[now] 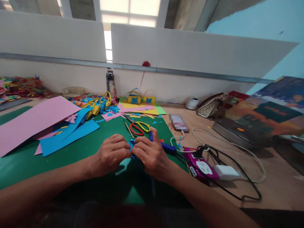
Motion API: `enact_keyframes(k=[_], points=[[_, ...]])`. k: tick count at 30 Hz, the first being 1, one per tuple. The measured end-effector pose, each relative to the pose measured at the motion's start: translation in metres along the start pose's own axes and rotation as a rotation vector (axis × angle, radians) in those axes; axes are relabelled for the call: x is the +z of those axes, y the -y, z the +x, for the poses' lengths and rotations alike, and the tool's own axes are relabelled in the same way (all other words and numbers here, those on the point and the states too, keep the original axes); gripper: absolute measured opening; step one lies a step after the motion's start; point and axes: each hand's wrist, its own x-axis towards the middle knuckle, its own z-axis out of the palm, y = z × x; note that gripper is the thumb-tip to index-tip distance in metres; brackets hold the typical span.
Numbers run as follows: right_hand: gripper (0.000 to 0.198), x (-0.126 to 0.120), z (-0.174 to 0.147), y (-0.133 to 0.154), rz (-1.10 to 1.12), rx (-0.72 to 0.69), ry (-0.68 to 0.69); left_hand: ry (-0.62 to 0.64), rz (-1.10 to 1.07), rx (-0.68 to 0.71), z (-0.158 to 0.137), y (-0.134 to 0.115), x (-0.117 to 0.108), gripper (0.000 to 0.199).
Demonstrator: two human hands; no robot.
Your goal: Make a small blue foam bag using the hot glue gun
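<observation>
My left hand (pixel 110 155) and my right hand (pixel 152 155) meet over the green mat. Between them they pinch a small folded piece of blue craft sheet (pixel 132 143), mostly hidden by the fingers. Just beyond lie scissors (pixel 137 129) with one red and one yellow handle loop. A slim pointed tool (pixel 129 129) rests beside them. Behind my right hand is a blue tool with a cord, seemingly a glue gun (pixel 169 148), partly covered by that hand.
Pink sheet (pixel 40 118) and blue sheets (pixel 68 137) lie at left. Small yellow bags with blue bows (pixel 134 98) stand at the back. A phone (pixel 179 122), a purple power strip (pixel 200 166), a white adapter (pixel 226 172) and looping cables occupy the right. A bottle (pixel 110 83) stands behind.
</observation>
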Motion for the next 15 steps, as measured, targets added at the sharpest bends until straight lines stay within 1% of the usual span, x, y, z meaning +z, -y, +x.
enact_keyframes(k=[6, 10, 12, 15], points=[[0.031, -0.0020, 0.0006, -0.0026, -0.111, 0.037, -0.021, 0.025, 0.011, -0.026, 0.0040, -0.0023, -0.0027, 0.016], [0.026, -0.0017, -0.0004, -0.0080, -0.093, 0.100, -0.067, 0.032, 0.012, -0.027, 0.0035, -0.0017, -0.0032, 0.013], [0.024, -0.0006, -0.0008, -0.0090, -0.053, 0.082, -0.063, 0.035, 0.014, -0.021, 0.0021, -0.0006, -0.0019, 0.011], [0.026, 0.0008, -0.0012, -0.0077, 0.000, 0.005, -0.003, 0.014, 0.029, -0.010, 0.0005, 0.0015, 0.0006, 0.007]])
